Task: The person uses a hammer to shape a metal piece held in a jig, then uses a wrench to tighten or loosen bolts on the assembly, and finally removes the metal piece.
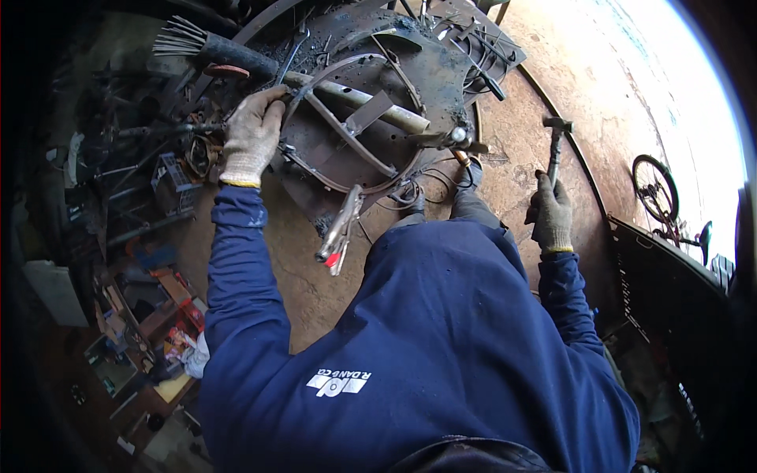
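I'm apparently steadying the upper-centre metal frame [344, 132], left hand [254, 134] pinching its edge, right hand [552, 211] gripping a hammer [556, 146], probably needing careful aim.

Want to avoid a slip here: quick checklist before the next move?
1. Hammer gripped: ok, right hand closed round its handle, head up.
2. Hammer away from the table: ok, held out to its right.
3. Left hand firm on the metal ring: cannot tell; it is at the ring's left side, grip unclear.
4. Gloves on: ok, both hands.
5. Locking pliers tight: cannot tell; they sit at the ring's near edge, bite unclear.
6. Tabletop free of loose items: not ok, thin rods lie at the far right.
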{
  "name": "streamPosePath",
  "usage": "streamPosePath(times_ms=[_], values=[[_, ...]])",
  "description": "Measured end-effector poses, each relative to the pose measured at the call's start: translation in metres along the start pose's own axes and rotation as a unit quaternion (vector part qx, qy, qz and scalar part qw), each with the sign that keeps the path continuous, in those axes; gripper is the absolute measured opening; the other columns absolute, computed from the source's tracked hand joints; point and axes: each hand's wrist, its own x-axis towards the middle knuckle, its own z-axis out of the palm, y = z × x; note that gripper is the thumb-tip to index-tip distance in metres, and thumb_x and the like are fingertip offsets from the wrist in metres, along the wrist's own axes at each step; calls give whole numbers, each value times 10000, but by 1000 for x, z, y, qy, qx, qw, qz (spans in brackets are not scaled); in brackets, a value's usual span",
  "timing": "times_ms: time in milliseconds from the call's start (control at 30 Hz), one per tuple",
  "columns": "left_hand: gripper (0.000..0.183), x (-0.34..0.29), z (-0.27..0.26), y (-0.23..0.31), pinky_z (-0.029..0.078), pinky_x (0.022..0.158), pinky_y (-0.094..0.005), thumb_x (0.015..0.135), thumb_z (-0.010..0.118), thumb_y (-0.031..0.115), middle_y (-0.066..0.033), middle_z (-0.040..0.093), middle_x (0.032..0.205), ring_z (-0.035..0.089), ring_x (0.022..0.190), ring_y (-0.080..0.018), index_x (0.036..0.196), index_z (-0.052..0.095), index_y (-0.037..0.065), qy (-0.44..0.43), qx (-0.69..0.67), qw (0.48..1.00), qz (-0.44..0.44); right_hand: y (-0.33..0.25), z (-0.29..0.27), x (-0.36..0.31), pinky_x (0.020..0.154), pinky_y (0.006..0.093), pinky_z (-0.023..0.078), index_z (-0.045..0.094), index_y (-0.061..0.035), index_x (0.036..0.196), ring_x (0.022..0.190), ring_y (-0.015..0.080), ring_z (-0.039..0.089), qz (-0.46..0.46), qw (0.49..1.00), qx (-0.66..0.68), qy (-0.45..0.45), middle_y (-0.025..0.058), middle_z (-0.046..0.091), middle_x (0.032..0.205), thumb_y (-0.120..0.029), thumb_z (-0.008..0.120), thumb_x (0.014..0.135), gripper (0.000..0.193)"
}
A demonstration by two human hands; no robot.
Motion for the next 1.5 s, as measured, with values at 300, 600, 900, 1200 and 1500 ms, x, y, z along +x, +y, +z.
streamPosePath(times_ms=[300, 600, 900, 1200, 1500], values=[[335, 36, -18, 42, 514, 890, -246, 988, 615, 180, -49, 717, 1159, 652, 995, -101, 1305, 653, 76, -88, 27, 981, -171, 0, -30, 86, 427, 281, 446, 648, -38, 1156, 475, 103, 516, 57, 984, -144, -85, -1, 534, 645, -360, 618, 990, 363], [354, 49, 3, 96, 504, 971, -380, 953, 628, 293, -167, 695, 1178, 665, 1099, -322, 1213, 684, 60, -118, 104, 981, -110, -33, -30, 138, 433, 254, 407, 622, -55, 1184, 489, 73, 465, 48, 976, -167, -131, -30, 490, 653, -327, 596, 1017, 320], [496, 149, 62, 87, 497, 880, -342, 972, 570, 479, -111, 721, 1125, 656, 957, -236, 1242, 683, 79, -286, 84, 945, -135, -52, -14, 118, 453, 247, 427, 624, -53, 1255, 509, 67, 491, 4, 981, -138, -137, -25, 519, 676, -318, 610, 1005, 365], [461, 167, 105, 65, 504, 740, -305, 959, 626, 505, -61, 717, 846, 613, 736, -143, 1045, 767, 74, -375, 24, 913, -156, -53, -9, 69, 481, 219, 417, 626, -40, 1283, 549, 39, 489, -27, 984, -126, -127, -43, 531, 703, -244, 627, 1002, 348], [506, 164, 96, 73, 498, 791, -335, 951, 611, 557, -101, 714, 858, 639, 805, -192, 994, 770, 79, -360, 100, 918, -130, -82, 6, 75, 542, 256, 466, 621, -23, 1267, 596, 85, 573, -111, 941, -233, -220, 21, 602, 724, -244, 626, 988, 356]])
